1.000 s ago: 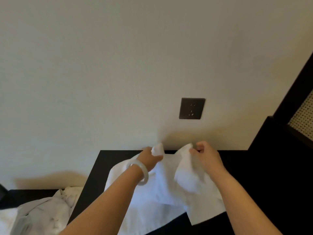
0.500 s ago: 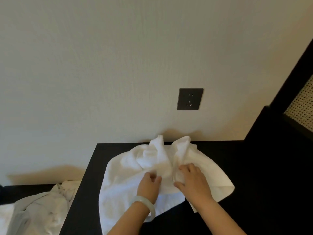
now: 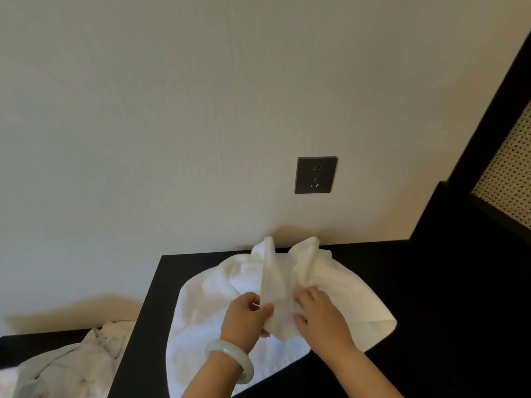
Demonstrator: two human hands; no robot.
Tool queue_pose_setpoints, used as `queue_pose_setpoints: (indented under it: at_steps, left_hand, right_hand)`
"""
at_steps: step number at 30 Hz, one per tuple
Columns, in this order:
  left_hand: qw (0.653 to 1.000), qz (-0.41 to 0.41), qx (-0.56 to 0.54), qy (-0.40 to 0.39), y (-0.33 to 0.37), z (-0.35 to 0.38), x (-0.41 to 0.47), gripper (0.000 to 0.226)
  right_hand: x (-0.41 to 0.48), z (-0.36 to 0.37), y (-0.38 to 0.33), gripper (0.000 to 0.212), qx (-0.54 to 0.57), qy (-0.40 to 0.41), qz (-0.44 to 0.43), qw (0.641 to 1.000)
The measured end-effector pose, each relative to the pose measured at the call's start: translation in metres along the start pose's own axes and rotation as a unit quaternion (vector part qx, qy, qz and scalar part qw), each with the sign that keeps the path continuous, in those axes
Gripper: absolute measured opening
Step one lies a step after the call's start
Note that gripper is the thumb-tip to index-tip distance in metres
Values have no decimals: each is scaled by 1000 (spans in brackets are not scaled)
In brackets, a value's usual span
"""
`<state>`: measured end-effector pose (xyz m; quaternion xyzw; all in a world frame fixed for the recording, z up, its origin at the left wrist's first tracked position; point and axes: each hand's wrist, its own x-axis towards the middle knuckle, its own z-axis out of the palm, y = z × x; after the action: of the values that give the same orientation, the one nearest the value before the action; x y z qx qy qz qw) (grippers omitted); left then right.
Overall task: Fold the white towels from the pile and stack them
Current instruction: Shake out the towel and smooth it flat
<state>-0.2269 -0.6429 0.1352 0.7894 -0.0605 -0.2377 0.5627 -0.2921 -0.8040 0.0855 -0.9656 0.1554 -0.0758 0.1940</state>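
Note:
A white towel [image 3: 207,305] lies rumpled on the black table [image 3: 431,297], with two corners sticking up near the wall. My left hand [image 3: 247,320], a pale bangle on its wrist, pinches a raised fold of the towel at its middle. Close beside it, my right hand [image 3: 321,320] grips the same bunched fold from the right. A pile of white towels [image 3: 66,366] lies on a lower surface at the bottom left.
The table's back edge meets a cream wall with a dark socket plate [image 3: 315,175] above the towel. Dark furniture with a woven cane panel [image 3: 508,179] rises at the right. The table's left edge [image 3: 143,311] drops to the lower surface.
Both hands left the towel's far corners near the wall and came back toward me to its middle. They now hold a bunched fold there, and the corners stand loose.

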Motion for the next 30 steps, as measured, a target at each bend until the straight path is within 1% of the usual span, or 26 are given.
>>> queue_pose_setpoints:
  at_steps: [1, 3, 4, 5, 7, 9, 10, 14, 16, 18, 20, 22, 23, 25, 26, 28, 30]
  left_hand:
    - [1000, 0, 0, 3, -1, -1, -2, 13]
    - [1000, 3, 2, 10, -3, -4, -5, 14]
    - [1000, 3, -3, 11, -3, -6, -7, 14]
    - [1000, 1, -17, 9, 0, -6, -8, 14]
    - [997, -10, -73, -18, 8, -3, -13, 16]
    - [987, -23, -141, -70, 18, 6, -20, 15]
    - [981, -27, -167, -94, 23, 12, -25, 16]
    - [958, -40, -237, -154, 33, 32, -39, 18]
    - [954, -53, -245, -164, 34, 37, -42, 20]
    - [951, -62, -247, -173, 33, 43, -44, 23]
    - [949, -80, -244, -185, 33, 50, -46, 24]
    - [958, -95, -202, -180, 35, 56, -43, 20]
    - [968, -95, -164, -161, 35, 58, -38, 16]
    - [991, -75, -55, -101, 37, 58, -21, 7]
    - [996, -56, 4, -76, 39, 55, -11, 11]
    - [992, 4, 123, -37, 45, 48, 9, 30]
    - [968, 53, 244, 12, 47, 37, 28, 49]
  right_hand:
    - [0, -4, -4, 9, 33, 16, 25, 999]
    - [-4, -15, -8, 17, 104, 39, 78, 991]
    - [-7, -23, -12, 19, 134, 54, 92, 985]
    - [-10, -34, -17, 21, 157, 76, 86, 981]
    - [-20, -55, -28, 23, 152, 89, 29, 984]
    - [-31, -71, -40, 25, 124, 58, -20, 990]
    - [-37, -76, -41, 24, 126, 48, -27, 991]
    - [-56, -96, -32, 16, 197, 59, 8, 979]
    - [-66, -103, -26, 11, 221, 33, 11, 975]
    - [-75, -102, -19, 20, 189, 2, 11, 982]
    - [-80, -98, -13, 22, 152, 24, 9, 988]
    - [-85, -98, -6, 20, 119, 56, 6, 991]
    - [-87, -100, -2, 21, 111, 55, 6, 992]
    - [-92, -105, 8, 23, 113, 39, -8, 993]
    - [-94, -109, 13, 24, 117, 37, -15, 992]
    - [-96, -119, 20, 28, 108, 57, 7, 992]
    - [-95, -126, 30, 32, 106, 111, 61, 986]
